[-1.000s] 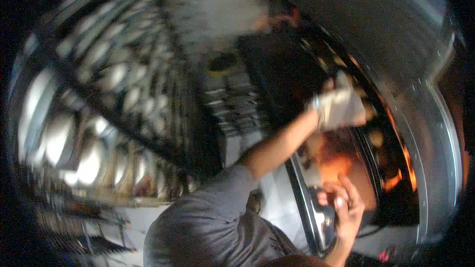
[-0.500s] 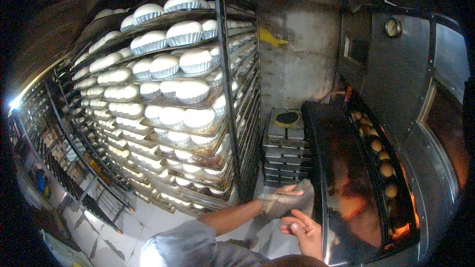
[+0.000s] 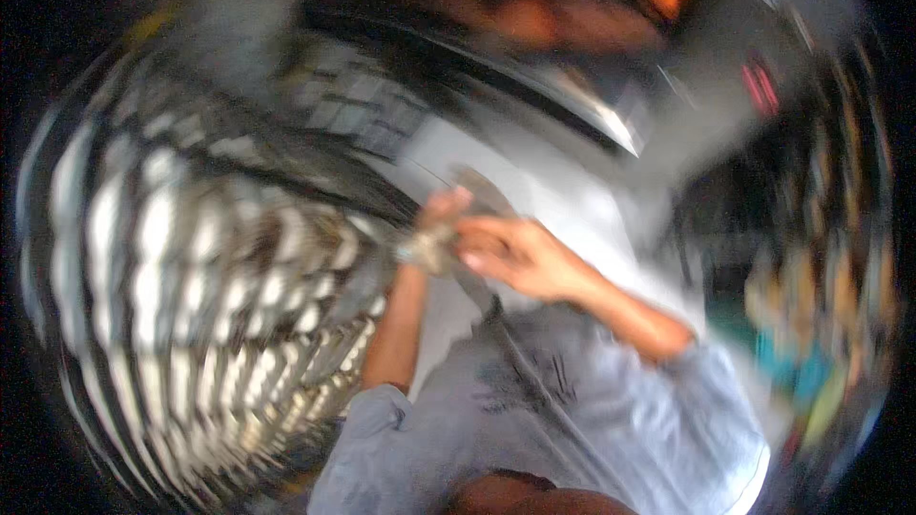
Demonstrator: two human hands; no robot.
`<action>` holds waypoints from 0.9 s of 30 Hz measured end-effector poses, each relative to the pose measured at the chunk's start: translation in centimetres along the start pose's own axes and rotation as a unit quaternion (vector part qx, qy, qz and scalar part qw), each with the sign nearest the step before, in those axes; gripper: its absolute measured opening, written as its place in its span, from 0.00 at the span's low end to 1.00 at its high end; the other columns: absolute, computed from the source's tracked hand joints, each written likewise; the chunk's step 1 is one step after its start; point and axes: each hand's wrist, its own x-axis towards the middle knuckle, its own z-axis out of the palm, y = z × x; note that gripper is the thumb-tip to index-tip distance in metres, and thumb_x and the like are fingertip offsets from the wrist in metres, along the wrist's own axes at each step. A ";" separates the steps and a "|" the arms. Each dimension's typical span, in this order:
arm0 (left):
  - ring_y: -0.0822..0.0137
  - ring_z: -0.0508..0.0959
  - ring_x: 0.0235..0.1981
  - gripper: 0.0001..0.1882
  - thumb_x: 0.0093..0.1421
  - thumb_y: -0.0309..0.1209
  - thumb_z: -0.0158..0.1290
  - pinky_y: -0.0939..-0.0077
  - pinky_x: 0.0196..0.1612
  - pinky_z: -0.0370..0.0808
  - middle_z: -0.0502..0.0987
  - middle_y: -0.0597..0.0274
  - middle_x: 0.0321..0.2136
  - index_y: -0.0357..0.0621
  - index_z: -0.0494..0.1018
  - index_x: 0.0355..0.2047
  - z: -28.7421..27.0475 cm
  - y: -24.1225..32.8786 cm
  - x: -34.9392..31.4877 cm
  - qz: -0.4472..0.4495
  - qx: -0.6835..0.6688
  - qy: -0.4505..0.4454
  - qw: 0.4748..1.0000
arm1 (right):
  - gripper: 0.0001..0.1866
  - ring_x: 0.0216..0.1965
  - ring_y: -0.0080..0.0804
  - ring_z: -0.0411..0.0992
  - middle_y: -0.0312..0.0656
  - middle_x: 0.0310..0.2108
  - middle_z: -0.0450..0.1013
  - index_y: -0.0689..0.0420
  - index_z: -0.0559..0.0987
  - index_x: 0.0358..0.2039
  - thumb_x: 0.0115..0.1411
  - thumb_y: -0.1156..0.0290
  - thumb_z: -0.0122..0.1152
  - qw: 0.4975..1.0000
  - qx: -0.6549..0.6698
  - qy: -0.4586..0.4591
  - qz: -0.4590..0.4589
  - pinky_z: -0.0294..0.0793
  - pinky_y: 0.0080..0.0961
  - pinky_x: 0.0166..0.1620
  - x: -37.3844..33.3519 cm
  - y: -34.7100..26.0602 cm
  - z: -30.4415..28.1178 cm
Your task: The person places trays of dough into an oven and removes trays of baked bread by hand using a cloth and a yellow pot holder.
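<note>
The picture is strongly smeared by motion. In front of my chest, my left hand (image 3: 447, 203) is partly wrapped in a grey-brown cloth (image 3: 427, 250) that covers its palm and wrist; a thumb or fingertip shows above it. Most of the left fingers are hidden or blurred. From the right, my right hand (image 3: 525, 257) reaches across to the left one, its fingers curled against the cloth and seemingly pinching its edge.
At the left stands a tall rack (image 3: 219, 248) of trays with pale dough pieces. Stacked dark tins (image 3: 358, 105) sit beyond my hands. An orange glow (image 3: 534, 24) marks the oven at the top. Blurred brown items (image 3: 830, 277) line the right side, above a teal thing (image 3: 792, 362).
My view has swung round and down, so the oven now lies at the top. My right hand has moved from apart to touching the cloth on my left hand.
</note>
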 end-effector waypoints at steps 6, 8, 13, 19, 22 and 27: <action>0.58 0.78 0.41 0.21 0.66 0.47 0.47 0.59 0.45 0.77 0.77 0.54 0.42 0.42 0.72 0.48 7.1 -4.2 -5.7 -0.276 -0.105 -0.112 0.949 | 0.25 0.46 0.42 0.77 0.52 0.43 0.78 0.66 0.70 0.56 0.62 0.64 0.58 0.950 -0.081 0.211 0.217 0.75 0.32 0.51 -13.9 6.3 7.0; 0.58 0.77 0.46 0.24 0.67 0.48 0.45 0.57 0.50 0.74 0.77 0.54 0.44 0.41 0.74 0.49 2.5 -10.6 -6.6 -0.279 -0.042 -0.135 0.950 | 0.27 0.47 0.48 0.76 0.53 0.42 0.78 0.67 0.71 0.55 0.61 0.62 0.58 0.916 -0.151 0.241 0.283 0.73 0.36 0.53 -18.7 6.8 8.9; 0.73 0.74 0.28 0.24 0.57 0.51 0.60 0.72 0.33 0.73 0.78 0.63 0.29 0.39 0.77 0.36 -2.3 -18.3 -8.5 0.004 0.434 -0.243 0.868 | 0.26 0.47 0.49 0.75 0.51 0.41 0.79 0.62 0.72 0.57 0.60 0.62 0.56 0.818 -0.202 0.336 0.420 0.64 0.38 0.60 -29.7 10.9 12.2; 0.73 0.73 0.22 0.23 0.55 0.50 0.63 0.72 0.26 0.71 0.76 0.68 0.21 0.40 0.78 0.27 1.8 -21.5 -11.3 -0.213 0.587 -0.201 0.755 | 0.25 0.45 0.50 0.76 0.52 0.41 0.79 0.62 0.73 0.56 0.60 0.62 0.56 0.763 -0.243 0.413 0.434 0.72 0.40 0.53 -42.9 17.1 12.8; 0.72 0.72 0.19 0.21 0.56 0.48 0.63 0.72 0.23 0.70 0.75 0.67 0.18 0.40 0.78 0.26 10.4 -21.3 -15.1 -0.227 0.597 -0.197 0.744 | 0.24 0.40 0.50 0.78 0.54 0.39 0.79 0.64 0.74 0.52 0.60 0.62 0.57 0.745 -0.248 0.485 0.386 0.74 0.39 0.49 -51.4 20.6 11.4; 0.72 0.71 0.19 0.19 0.55 0.46 0.63 0.72 0.24 0.70 0.76 0.66 0.19 0.40 0.78 0.26 16.3 -27.2 -17.0 -0.192 0.607 -0.168 0.752 | 0.16 0.36 0.50 0.78 0.52 0.36 0.79 0.60 0.81 0.42 0.58 0.64 0.58 0.657 -0.328 0.557 0.387 0.76 0.41 0.44 -68.4 23.8 0.7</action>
